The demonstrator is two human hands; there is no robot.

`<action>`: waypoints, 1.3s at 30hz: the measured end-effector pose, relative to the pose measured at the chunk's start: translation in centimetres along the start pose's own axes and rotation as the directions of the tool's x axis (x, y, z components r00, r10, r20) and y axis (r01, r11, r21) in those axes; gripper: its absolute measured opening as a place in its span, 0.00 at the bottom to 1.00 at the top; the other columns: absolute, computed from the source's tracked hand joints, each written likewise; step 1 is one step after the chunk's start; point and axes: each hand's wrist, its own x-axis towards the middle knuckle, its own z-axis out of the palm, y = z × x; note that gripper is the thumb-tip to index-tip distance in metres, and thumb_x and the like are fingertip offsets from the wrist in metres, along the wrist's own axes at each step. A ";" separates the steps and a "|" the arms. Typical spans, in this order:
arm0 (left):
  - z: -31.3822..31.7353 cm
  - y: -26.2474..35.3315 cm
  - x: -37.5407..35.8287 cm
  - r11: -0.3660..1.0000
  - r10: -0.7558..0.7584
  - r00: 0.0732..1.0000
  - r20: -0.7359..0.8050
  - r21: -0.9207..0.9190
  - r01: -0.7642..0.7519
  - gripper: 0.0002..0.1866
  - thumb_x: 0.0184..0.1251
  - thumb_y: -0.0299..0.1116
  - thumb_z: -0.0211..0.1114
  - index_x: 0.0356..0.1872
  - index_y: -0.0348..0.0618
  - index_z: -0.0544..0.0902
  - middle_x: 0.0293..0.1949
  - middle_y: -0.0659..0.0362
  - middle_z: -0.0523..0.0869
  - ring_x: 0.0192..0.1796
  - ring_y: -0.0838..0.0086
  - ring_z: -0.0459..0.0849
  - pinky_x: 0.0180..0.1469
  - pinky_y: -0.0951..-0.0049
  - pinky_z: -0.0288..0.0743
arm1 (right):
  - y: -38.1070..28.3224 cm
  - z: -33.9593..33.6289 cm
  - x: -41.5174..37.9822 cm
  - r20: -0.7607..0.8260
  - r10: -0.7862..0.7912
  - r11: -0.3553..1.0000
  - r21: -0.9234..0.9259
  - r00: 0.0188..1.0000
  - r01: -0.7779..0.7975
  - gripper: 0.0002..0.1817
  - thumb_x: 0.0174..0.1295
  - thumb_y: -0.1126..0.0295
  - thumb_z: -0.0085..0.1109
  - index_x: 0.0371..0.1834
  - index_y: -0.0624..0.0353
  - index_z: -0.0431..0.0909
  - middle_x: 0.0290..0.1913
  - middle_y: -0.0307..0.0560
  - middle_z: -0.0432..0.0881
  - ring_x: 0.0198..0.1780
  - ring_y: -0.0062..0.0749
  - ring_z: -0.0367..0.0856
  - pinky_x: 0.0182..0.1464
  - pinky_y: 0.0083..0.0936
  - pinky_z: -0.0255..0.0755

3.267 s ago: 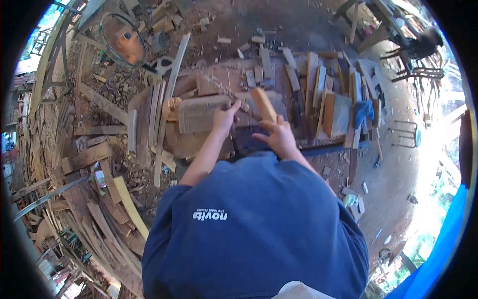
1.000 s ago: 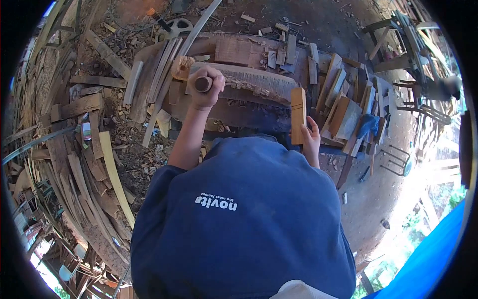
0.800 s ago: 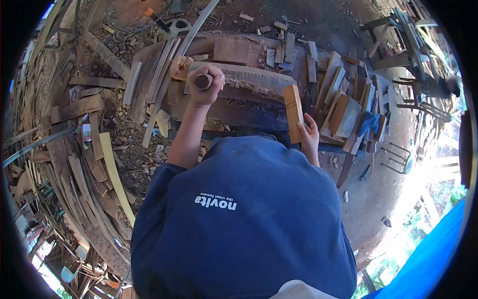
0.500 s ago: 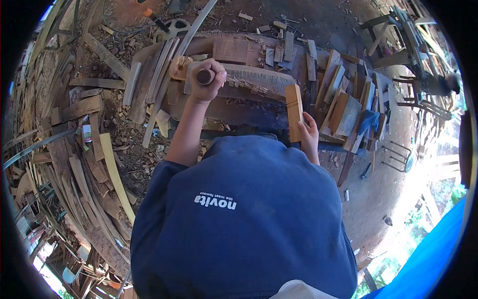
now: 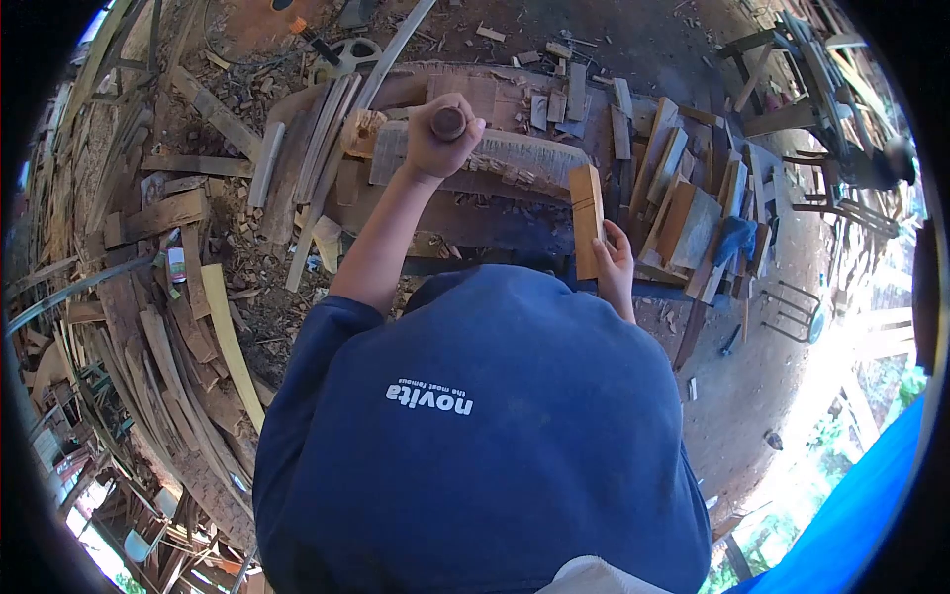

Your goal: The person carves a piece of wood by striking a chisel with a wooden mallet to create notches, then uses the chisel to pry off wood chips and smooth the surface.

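Note:
My left hand (image 5: 433, 156) is closed in a fist around a round dark wooden handle (image 5: 447, 123), its butt end facing up at me. Whatever is at the handle's lower end is hidden beneath the fist. Under that hand runs a thick, rough-edged board (image 5: 524, 150) lying across the work surface. My right hand (image 5: 616, 259) grips the near end of a squared wooden block (image 5: 586, 213), thumb on one side and fingers on the other. Thin dark lines cross the block's upper face, and its far end reaches the right end of the board.
A light wooden piece with a hole (image 5: 362, 133) sits at the board's left end. Stacked wood offcuts (image 5: 688, 223) and a blue cloth (image 5: 734, 240) lie to the right. Long wooden strips (image 5: 233, 342) crowd the left. A metal rack-like object (image 5: 792, 315) stands on the right floor.
My left hand has moved right and farther from my body with the handle. My right hand and the wooden block have stayed nearly in place.

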 end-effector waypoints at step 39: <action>-2.1 -0.6 0.8 0.976 -0.004 0.999 0.051 -0.216 0.015 0.10 0.59 0.21 0.63 0.21 0.42 0.74 0.19 0.66 0.76 0.21 0.85 0.74 0.23 0.81 0.66 | -0.4 3.8 3.0 0.166 -0.144 0.945 -0.269 0.976 0.185 0.35 0.60 0.77 0.61 0.72 0.58 0.59 0.57 0.59 0.79 0.56 0.37 0.80 0.57 0.30 0.75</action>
